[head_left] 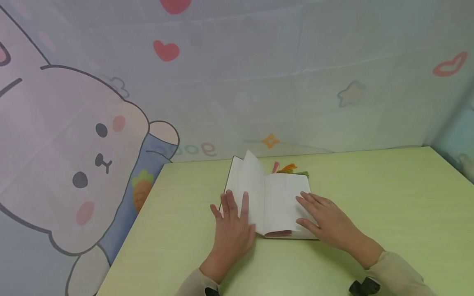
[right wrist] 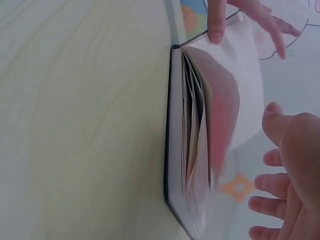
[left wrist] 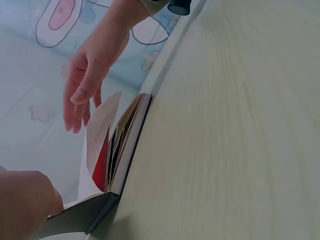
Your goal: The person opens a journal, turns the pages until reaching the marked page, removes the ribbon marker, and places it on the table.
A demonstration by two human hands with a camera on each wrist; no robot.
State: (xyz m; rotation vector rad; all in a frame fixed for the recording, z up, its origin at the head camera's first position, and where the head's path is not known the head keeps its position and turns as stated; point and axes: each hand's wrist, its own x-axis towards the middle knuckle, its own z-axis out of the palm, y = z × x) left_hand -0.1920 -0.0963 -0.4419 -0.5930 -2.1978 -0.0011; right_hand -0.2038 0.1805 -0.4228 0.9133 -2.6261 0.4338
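A notebook with a dark cover lies spread on the table, blank white pages facing up. One leaf stands partly raised near the fold. My left hand rests on the left side with fingers spread straight. Over the right page is my right hand, its fingers loosely extended; in the left wrist view this hand shows above the pages, holding nothing. Beneath the top leaf, the right wrist view shows a red area and several uneven sheets. Pink, orange and green tassels stick out at the notebook's far edge.
The notebook sits on a pale green-yellow table. Behind it hangs a backdrop printed with hearts, a star and a large cartoon rabbit. Dark wrist devices show at the sleeves.
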